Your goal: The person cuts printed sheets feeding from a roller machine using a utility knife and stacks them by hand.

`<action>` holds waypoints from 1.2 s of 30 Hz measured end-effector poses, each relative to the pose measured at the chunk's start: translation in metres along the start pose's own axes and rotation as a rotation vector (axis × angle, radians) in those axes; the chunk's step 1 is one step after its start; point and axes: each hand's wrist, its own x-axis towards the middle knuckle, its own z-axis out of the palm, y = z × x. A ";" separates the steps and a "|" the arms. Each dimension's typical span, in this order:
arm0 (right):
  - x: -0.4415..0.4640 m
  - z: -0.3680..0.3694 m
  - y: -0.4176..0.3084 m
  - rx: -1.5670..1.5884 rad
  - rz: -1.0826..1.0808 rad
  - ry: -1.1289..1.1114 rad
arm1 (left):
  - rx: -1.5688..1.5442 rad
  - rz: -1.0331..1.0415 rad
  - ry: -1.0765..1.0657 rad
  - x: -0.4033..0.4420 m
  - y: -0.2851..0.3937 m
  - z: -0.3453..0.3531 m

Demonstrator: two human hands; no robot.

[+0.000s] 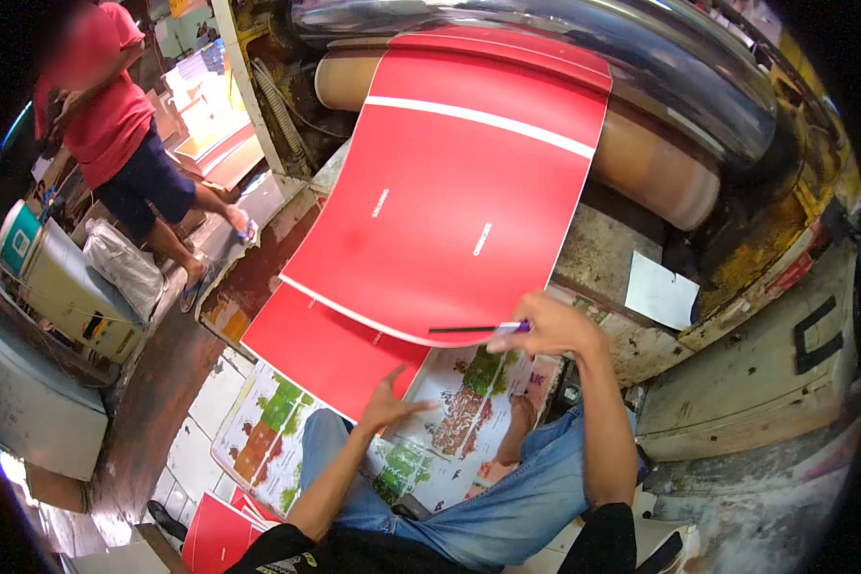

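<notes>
A large red printed sheet (450, 191) with a white stripe and small white lettering comes down from the rollers and curves toward me. My right hand (548, 325) is closed around the purple handle of a knife (464, 330), whose long, thin dark blade lies along the sheet's near edge. My left hand (390, 406) is open, thumb and fingers apart, just below that edge. It is over or touching a second red sheet (330, 349), which lies under the first. Beneath are printed sheets (459, 421) with green and brown pictures, near my knees.
Behind the red sheet is a machine with a shiny metal roller (660, 96) and a tan roller (655, 167). A white paper (662, 290) rests at the right. More red sheets (218, 536) lie at lower left. A person in a red shirt (115, 124) stands at upper left.
</notes>
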 end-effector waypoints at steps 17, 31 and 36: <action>0.012 -0.079 0.083 0.599 0.032 1.182 | -1.334 -0.122 0.146 -0.077 0.090 -0.032; 0.013 -0.046 0.079 0.624 0.166 1.145 | -1.335 -0.214 0.086 -0.135 0.052 -0.037; 0.050 -0.037 0.106 0.642 0.212 1.203 | -1.324 -0.178 0.229 -0.153 0.027 -0.020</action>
